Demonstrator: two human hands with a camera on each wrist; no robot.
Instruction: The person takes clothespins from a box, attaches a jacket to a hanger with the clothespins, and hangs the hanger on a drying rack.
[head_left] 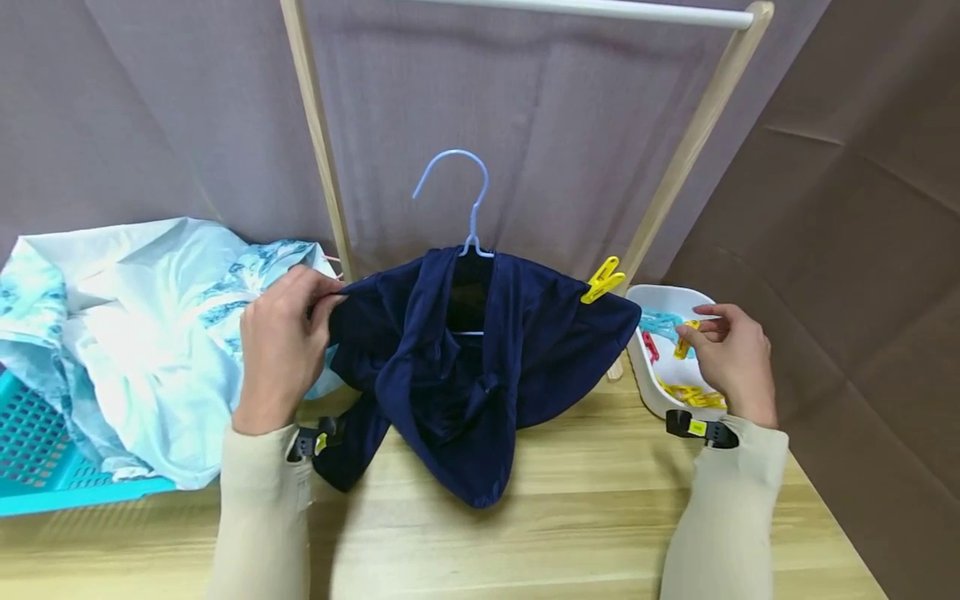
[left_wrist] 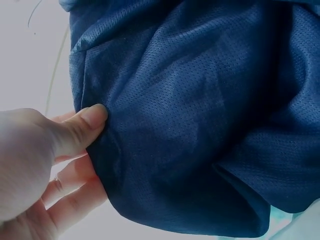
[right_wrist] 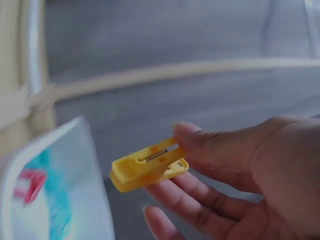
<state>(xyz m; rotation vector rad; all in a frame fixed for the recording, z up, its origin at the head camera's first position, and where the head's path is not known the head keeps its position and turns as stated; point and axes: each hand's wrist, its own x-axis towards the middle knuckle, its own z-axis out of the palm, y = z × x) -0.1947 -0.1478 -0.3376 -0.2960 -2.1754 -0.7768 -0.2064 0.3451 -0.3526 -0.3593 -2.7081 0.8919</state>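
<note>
A navy blue hooded garment (head_left: 551, 350) of mesh-like cloth hangs on a light blue wire hanger (head_left: 474, 217), whose hook stands up above the neck opening. My left hand (head_left: 285, 346) pinches the garment's left shoulder edge; in the left wrist view the thumb (left_wrist: 94, 116) lies on the front of the cloth (left_wrist: 175, 115), with fingers behind it. A yellow clothespin (head_left: 602, 280) is clipped on the right shoulder. Over the white tub my right hand (head_left: 731, 358) holds another yellow clothespin (right_wrist: 147, 164) between thumb and fingers.
The white tub (head_left: 643, 383) contains blue, red and yellow clothespins. At left, a turquoise basket (head_left: 82, 500) bears crumpled light blue and white cloth (head_left: 150, 333). Behind the garment stands a rack with wooden posts (head_left: 693, 142) and a white rail (head_left: 600, 8). The wooden table (head_left: 585, 500) lies beneath.
</note>
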